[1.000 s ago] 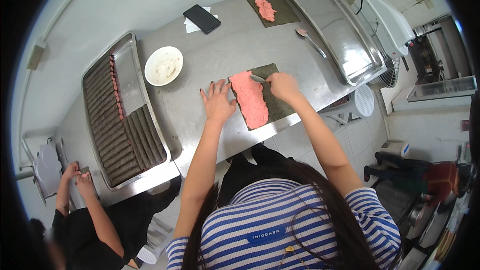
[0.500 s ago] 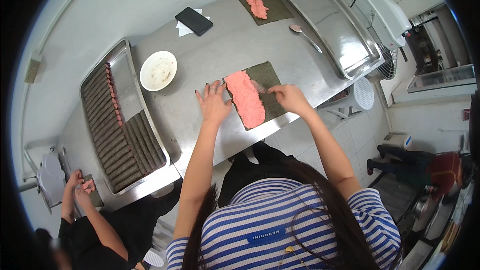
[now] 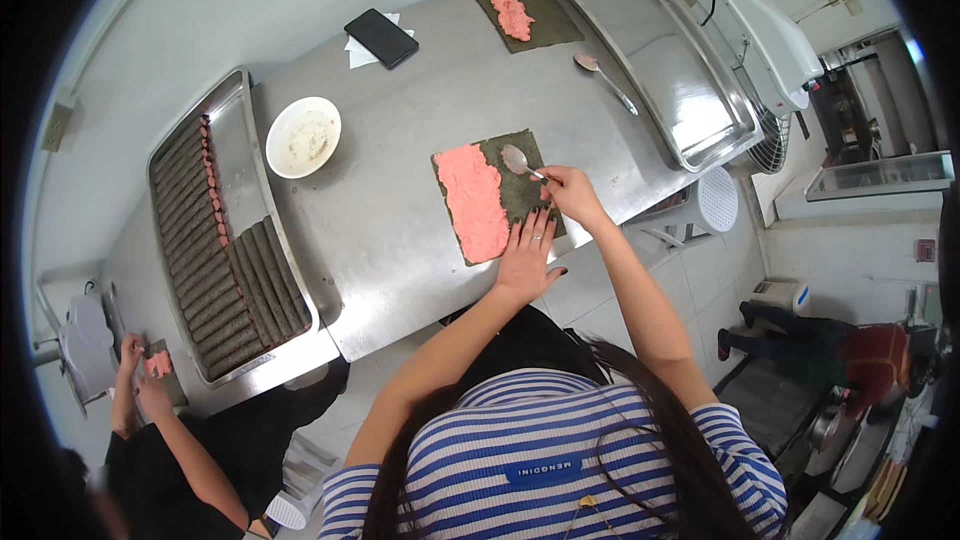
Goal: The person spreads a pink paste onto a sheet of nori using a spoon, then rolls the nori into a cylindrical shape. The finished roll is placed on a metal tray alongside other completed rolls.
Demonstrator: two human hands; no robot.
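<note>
A dark green seaweed sheet lies on the steel table, its left half coated with pink paste. My right hand grips a metal spoon, whose bowl is over the bare right half of the sheet. Just below, my left hand rests with its fingers stretched out on the sheet's lower right part, near the table's front edge. A second seaweed sheet with a smaller heap of pink paste lies at the far side. Another spoon lies near it.
At left, a metal tray holds several rows of seaweed rolls. A white bowl and a black phone on paper are on the table. Another tray stands at right. A co-worker's hands handle a pasted sheet at lower left.
My left hand has moved from the sheet's left edge to its lower right part. The spoon in my right hand has shifted up off the paste's edge, and my right hand slightly left.
</note>
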